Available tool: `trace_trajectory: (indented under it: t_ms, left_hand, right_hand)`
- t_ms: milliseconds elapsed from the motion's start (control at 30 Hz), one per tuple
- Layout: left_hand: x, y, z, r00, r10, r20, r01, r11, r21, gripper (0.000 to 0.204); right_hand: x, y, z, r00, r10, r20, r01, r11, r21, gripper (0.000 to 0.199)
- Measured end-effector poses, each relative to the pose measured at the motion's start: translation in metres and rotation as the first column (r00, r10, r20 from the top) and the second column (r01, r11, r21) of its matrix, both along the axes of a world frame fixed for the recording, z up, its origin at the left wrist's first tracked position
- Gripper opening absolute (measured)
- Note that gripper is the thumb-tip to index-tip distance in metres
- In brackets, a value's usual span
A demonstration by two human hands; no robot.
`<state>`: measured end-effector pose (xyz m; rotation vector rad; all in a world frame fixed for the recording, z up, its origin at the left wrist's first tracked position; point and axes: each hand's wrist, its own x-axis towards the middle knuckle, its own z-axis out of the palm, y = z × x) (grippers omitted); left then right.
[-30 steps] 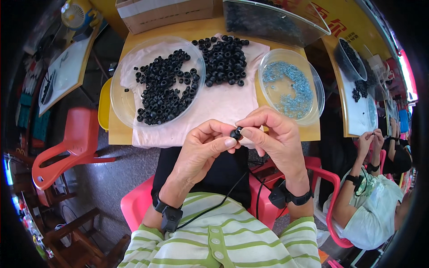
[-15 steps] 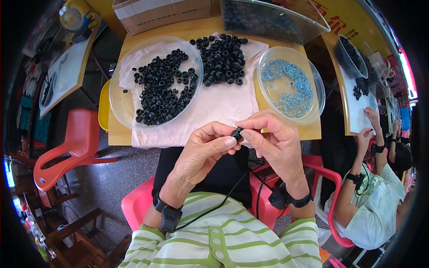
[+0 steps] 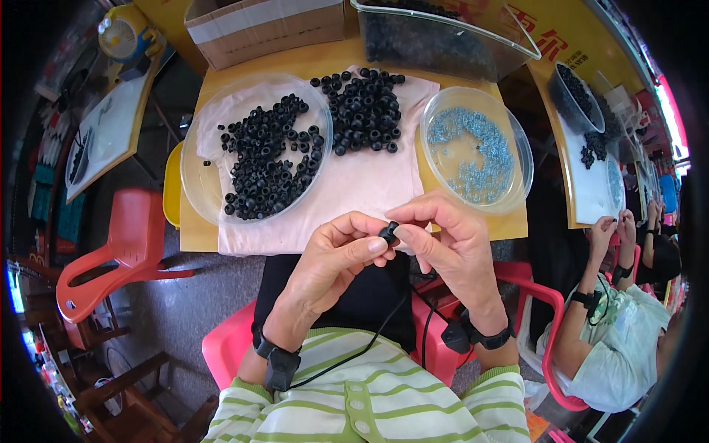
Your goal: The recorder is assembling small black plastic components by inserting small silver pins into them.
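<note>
1. Step in hand: a black bead (image 3: pixel 388 233) is worked between both hands; this is judged to be a fine two-handed fitting or turning step.
2. Left hand (image 3: pixel 329 258): the bead is pinched between thumb and forefinger; the other fingers are curled beneath.
3. Right hand (image 3: pixel 452 240): the same small piece is gripped from the opposite side by thumb and forefinger. Whether a second bead or a fine strand is enclosed cannot be told.
4. Position: the bead is held in front of the body, at the near edge of the cloth (image 3: pixel 369 188) as viewed from above. Its exact height cannot be told.
5. Supply: loose black beads (image 3: pixel 272 159) are contained in the large bowl (image 3: pixel 210 193), at left on the table (image 3: pixel 509 227). A heap (image 3: pixel 369 111) of similar beads is laid beside it, on the cloth. Blue pieces (image 3: pixel 493 164) are contained in the small bowl (image 3: pixel 465 150) at right.
6. Next move, by judgement: a steady left pinch and small, controlled right-hand motion are called for. Excess pressure should be avoided, as a smooth, rounded piece could be slipped from the fingers.
</note>
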<state>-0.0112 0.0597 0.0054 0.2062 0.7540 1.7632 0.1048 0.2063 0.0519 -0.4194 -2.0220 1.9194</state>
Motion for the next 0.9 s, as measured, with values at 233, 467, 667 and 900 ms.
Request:
trace_trajectory:
  t_ms: [233, 467, 667, 900]
  left_hand:
    - [-0.002, -0.003, -0.003, 1.000, 0.012, -0.009, -0.012, 1.000, -0.006, 0.015]
    - [-0.003, -0.001, -0.007, 0.999, 0.043, -0.005, -0.042, 0.999, 0.008, 0.014]
    - [-0.013, 0.007, -0.024, 0.971, 0.136, -0.195, -0.168, 0.973, -0.161, 0.016]
    - [-0.015, 0.008, -0.030, 0.977, 0.128, -0.170, -0.154, 0.977, -0.149, 0.015]
  right_hand:
    - [-0.002, 0.002, 0.005, 1.000, -0.015, 0.011, 0.015, 1.000, 0.002, 0.011]
    - [-0.008, 0.000, 0.001, 0.999, -0.020, 0.034, 0.015, 0.993, 0.121, 0.009]
    - [-0.016, 0.013, -0.038, 0.979, -0.203, -0.013, 0.187, 0.872, 0.452, 0.009]
    - [-0.006, 0.014, -0.049, 0.953, -0.301, -0.029, 0.226, 0.646, 0.729, 0.014]
